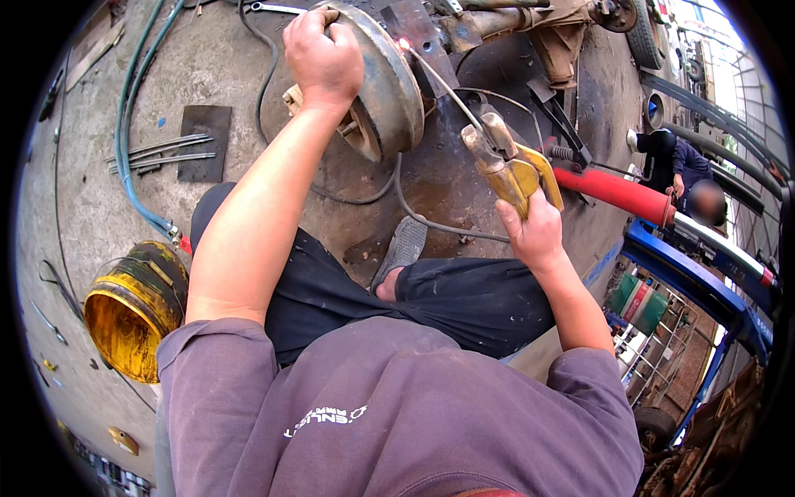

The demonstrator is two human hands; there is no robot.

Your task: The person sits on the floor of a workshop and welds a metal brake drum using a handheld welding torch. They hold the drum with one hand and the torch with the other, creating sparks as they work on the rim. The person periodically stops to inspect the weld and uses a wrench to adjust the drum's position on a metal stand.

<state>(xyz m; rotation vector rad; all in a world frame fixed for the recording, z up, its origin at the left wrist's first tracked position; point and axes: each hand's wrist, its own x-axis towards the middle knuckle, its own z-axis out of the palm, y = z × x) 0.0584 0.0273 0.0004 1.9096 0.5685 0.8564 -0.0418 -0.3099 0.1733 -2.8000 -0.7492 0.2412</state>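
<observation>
My left hand [323, 62] is closed over the upper edge of a rusty brake drum [399, 99], which stands tilted on its side. Gripped in my right hand [534, 232] is a worn yellow welding electrode holder [501, 170]. A thin welding rod [443, 84] runs from its jaws up and to the left. The rod's tip meets a small red glow between the drum and a dark steel plate [418, 41] with holes. Behind the plate lies a rusty axle [497, 26]. My left fingertips are partly hidden.
Loose rods [161, 153] lie on a dark plate [205, 124] at left, near blue hoses [124, 124]. A yellow-stained bucket [120, 327] lies below them. Cable [447, 228] crosses the floor near my foot. Right are a red cylinder [613, 189], a blue frame [687, 269] and another person [691, 166].
</observation>
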